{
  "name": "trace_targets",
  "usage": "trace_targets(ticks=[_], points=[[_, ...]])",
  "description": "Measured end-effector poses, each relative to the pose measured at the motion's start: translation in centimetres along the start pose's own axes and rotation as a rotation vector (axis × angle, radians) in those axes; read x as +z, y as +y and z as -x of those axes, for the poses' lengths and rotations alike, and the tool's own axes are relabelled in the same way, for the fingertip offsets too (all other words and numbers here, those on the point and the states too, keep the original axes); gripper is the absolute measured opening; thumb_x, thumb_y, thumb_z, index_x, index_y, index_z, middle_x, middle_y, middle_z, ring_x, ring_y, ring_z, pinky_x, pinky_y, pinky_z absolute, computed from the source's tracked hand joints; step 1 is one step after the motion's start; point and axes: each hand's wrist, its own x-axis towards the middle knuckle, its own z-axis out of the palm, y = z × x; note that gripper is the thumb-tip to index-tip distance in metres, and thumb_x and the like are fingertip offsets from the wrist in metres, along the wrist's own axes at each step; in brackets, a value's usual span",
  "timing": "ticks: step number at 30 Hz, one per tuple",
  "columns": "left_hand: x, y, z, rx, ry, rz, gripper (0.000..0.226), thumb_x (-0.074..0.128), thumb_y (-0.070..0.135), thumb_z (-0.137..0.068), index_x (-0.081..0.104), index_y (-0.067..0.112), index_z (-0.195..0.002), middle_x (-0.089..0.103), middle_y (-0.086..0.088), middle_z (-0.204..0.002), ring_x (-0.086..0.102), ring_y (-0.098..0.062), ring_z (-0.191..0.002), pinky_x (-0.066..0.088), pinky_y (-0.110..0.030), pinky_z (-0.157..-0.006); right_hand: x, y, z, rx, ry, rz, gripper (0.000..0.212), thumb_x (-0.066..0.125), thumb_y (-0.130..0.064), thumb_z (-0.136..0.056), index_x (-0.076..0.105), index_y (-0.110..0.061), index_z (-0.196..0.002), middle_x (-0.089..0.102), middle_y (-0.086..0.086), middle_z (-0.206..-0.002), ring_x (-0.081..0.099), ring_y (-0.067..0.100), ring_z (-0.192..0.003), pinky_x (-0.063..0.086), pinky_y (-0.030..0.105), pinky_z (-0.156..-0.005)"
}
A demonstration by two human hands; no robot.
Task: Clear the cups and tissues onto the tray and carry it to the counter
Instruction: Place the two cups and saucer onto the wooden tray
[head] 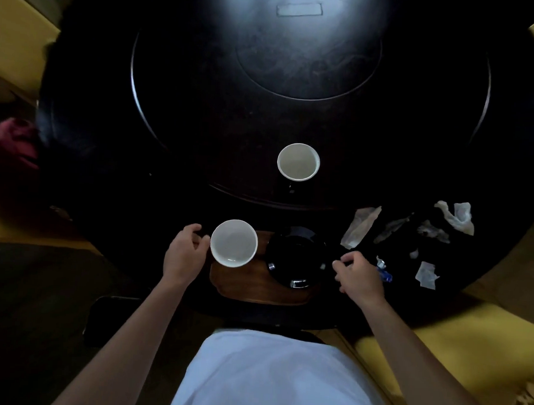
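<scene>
A brown wooden tray (pixel 256 289) lies at the near edge of the round dark table (pixel 107 180). A white cup (pixel 234 243) stands on the tray's left part. My left hand (pixel 185 257) is against the cup's left side, thumb and fingers pinched there. A black saucer (pixel 296 261) sits on the tray's right part. My right hand (pixel 359 275) is at its right rim, fingers bent and apart, holding nothing I can see. A second white cup (pixel 298 161) stands farther back on the turntable's near edge. Crumpled tissues (pixel 361 226) (pixel 456 216) (pixel 426 275) lie on the table to the right.
A large dark turntable (pixel 309 112) fills the table's middle. A blue-and-clear wrapper (pixel 385 271) lies just right of my right hand. More dark scraps (pixel 432 232) sit among the tissues. Yellow seats (pixel 19 38) surround the table, and a dark chair back (pixel 114 318) stands at my left.
</scene>
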Motion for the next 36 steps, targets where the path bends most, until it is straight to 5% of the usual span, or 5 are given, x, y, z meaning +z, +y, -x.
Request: trace_targets(ticks=[4,14,20,25,36], points=[[-1.2,3.1,-3.3,0.28,0.119,-0.094,0.045,0.064,0.025,-0.099,0.058,0.008,-0.14,0.062,-0.012,-0.138,0.053,-0.031,-0.132,0.042,-0.045,-0.107,-2.3,-4.8,-1.4,-0.143,0.021,-0.163,0.01,0.062,-0.032,-0.093,0.067,-0.025,-0.089,0.074,-0.002,-0.076,0.066,0.014,-0.056,0.055,0.031,-0.06],[1.4,11.5,-17.4,0.636,0.044,-0.405,0.063,0.045,0.047,-0.104,0.034,0.02,-0.159,0.023,-0.009,-0.169,0.005,-0.031,-0.159,0.007,-0.055,-0.127,1.6,-14.5,-4.9,-0.063,-0.06,-0.371,0.053,0.06,-0.044,-0.096,0.054,-0.016,-0.141,0.074,0.003,-0.091,0.07,0.016,-0.061,0.048,0.026,-0.045],[3.3,12.5,-22.5,0.668,-0.079,-0.549,0.064,0.022,0.057,-0.106,0.021,0.028,-0.163,0.009,-0.005,-0.173,-0.006,-0.03,-0.159,-0.003,-0.057,-0.126,4.3,-16.4,-5.5,0.011,0.017,-0.474,0.027,0.055,-0.039,-0.099,0.065,-0.017,-0.111,0.074,0.005,-0.086,0.069,0.018,-0.061,0.05,0.03,-0.05],[4.7,10.4,-23.3,0.679,-0.159,-0.622,0.072,0.016,0.067,-0.103,0.01,0.029,-0.164,-0.001,-0.004,-0.173,-0.012,-0.028,-0.158,-0.006,-0.057,-0.126,6.0,-16.4,-5.1,0.047,0.118,-0.572,0.012,0.054,-0.033,-0.101,0.055,-0.03,-0.113,0.074,0.006,-0.085,0.067,0.018,-0.061,0.048,0.03,-0.05],[5.4,10.0,-23.3,0.697,-0.118,-0.61,0.071,0.02,0.065,-0.104,0.014,0.028,-0.164,0.0,-0.006,-0.173,-0.009,-0.029,-0.159,-0.004,-0.057,-0.126,6.9,-17.0,-6.3,0.117,0.163,-0.633,0.023,0.054,-0.032,-0.101,0.063,-0.015,-0.115,0.07,0.004,-0.091,0.064,0.013,-0.065,0.05,0.027,-0.047]])
